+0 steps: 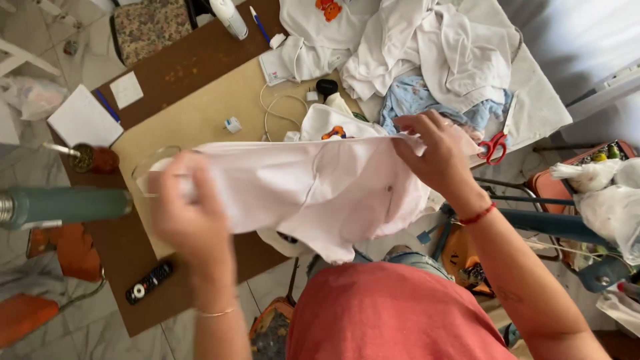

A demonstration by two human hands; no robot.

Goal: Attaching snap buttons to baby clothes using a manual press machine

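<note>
A white garment (313, 187) hangs stretched between the two hands, held up over the near edge of a brown table (200, 60). The left hand (190, 213) grips its left end with fingers curled over the cloth, and the right hand (437, 157) pinches the upper right edge; the hands are well apart, each closed on the fabric, which sags in folds below them. Beyond the right hand lies a heap of white clothes (427, 47) with a pale blue piece (417, 100) under it, and red-handled scissors (493, 147) sit just to that hand's right. Below the left hand a black remote control (149, 283) rests on the table. To the left of the left hand are a green flask (63, 207) and white paper sheets (83, 120).
</note>
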